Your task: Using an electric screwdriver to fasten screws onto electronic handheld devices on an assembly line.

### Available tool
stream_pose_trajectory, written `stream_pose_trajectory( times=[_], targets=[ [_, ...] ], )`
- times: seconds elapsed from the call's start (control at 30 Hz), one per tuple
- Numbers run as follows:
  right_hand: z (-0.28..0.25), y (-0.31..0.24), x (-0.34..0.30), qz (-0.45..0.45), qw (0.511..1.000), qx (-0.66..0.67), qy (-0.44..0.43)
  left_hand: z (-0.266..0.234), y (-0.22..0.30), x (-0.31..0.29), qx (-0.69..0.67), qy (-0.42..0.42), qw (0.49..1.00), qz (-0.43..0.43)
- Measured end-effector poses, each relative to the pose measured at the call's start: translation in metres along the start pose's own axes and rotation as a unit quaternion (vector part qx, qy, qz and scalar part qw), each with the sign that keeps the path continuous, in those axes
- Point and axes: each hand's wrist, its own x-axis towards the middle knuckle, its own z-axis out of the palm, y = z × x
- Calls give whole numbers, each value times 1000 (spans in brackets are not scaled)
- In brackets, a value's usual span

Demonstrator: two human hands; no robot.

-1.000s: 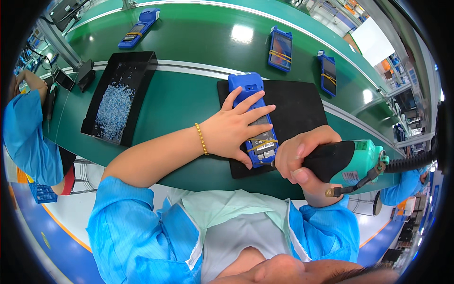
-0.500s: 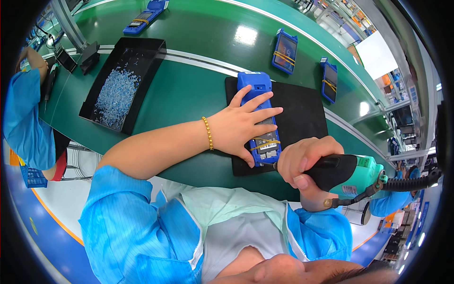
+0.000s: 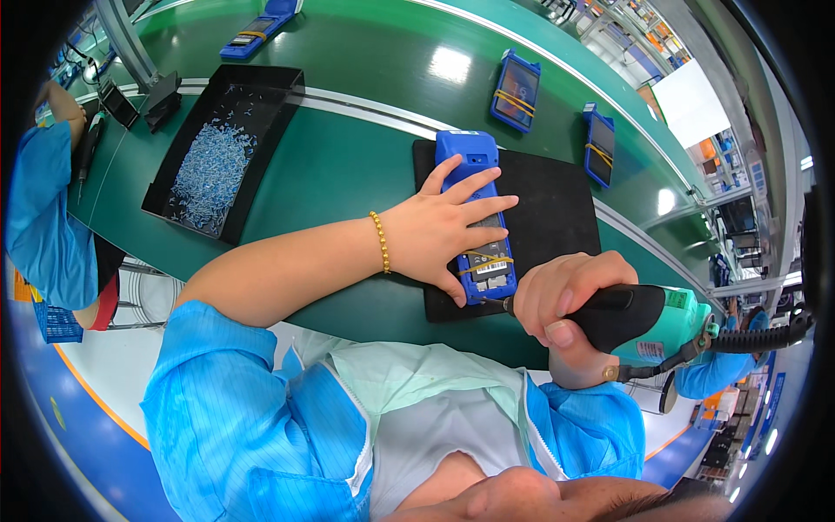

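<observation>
My left hand (image 3: 439, 226) lies flat, fingers spread, pressing on the blue handheld device (image 3: 477, 217) at frame centre. The device lies on a black mat (image 3: 557, 209) on the green tabletop (image 3: 348, 165). My right hand (image 3: 557, 300), lower right, is wrapped tight around an electric screwdriver (image 3: 648, 322), tip at the device's near end. Upper left: a black tray (image 3: 174, 148) of small blue parts.
</observation>
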Motion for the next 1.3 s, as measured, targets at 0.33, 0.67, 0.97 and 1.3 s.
stream_pose_trajectory(
  times=[0.33, 0.67, 0.97, 1.3],
  targets=[
    [-5, -6, -5, -20, 1000, 2, 19, -2, 2, 2, 1, -9, 1000, 3],
    [-35, -21, -25, 2, 988, -57, 143, -10, 10, 10, 21, -47, 999, 5],
    [-42, -14, -23, -12, 991, -91, 96, -6, 11, 18, -12, -67, 998, 1],
    [-48, -7, -24, -35, 990, -89, 108, -6, 15, 22, -13, -82, 996, -13]
  ],
)
